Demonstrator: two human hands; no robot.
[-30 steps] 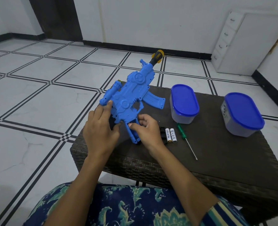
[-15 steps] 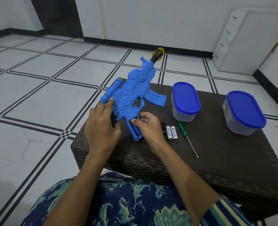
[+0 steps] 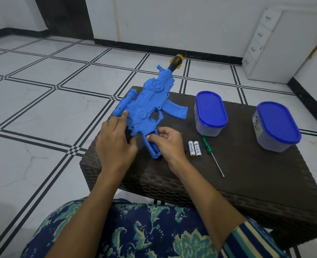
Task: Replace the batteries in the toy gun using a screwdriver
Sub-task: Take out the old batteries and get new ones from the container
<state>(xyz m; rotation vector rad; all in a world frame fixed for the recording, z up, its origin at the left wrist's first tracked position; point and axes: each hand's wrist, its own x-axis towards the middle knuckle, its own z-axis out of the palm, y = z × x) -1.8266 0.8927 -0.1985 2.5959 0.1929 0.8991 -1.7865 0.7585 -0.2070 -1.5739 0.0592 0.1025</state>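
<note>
Gripping the blue plastic toy gun, both hands close on it above the dark woven bench. Left hand clasps the body; right hand pinches the grip.

Toy gun at table left end, muzzle overhanging far edge. Left hand and right hand on its near end. Rightward: two batteries touching, screwdriver, near container behind them, far container rightmost.
</note>
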